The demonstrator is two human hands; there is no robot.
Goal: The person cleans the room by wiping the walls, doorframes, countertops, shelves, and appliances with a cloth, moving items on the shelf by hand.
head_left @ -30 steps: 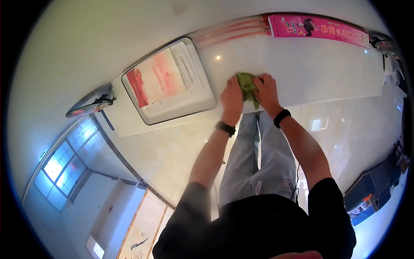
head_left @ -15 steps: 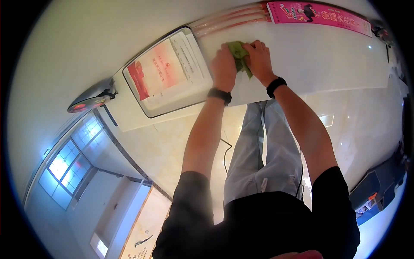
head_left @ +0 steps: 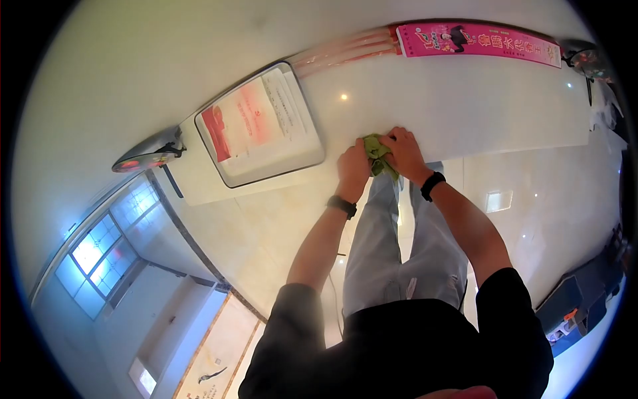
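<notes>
A crumpled green cloth (head_left: pixel 377 147) is bunched between both hands at the front edge of a long white table (head_left: pixel 465 113). My left hand (head_left: pixel 353 163) has its fingers closed on the cloth's left side. From the right, my right hand (head_left: pixel 404 153) grips the cloth, fingers bent over its upper part. The lower end of the cloth hangs down between the wrists, over the table's edge. Each wrist wears a black band.
Left on the table lies a clear-walled tray (head_left: pixel 259 179) with red-and-white papers inside. Along the back edge are a pink box (head_left: pixel 478 45) and reddish sticks in clear wrap (head_left: pixel 345 54). Round decorated objects stand at the left end (head_left: pixel 149 154) and right end (head_left: pixel 590 63).
Both hands and the cloth moved away over the tabletop, then came back to the front edge. The camera view shifted slightly as well.
</notes>
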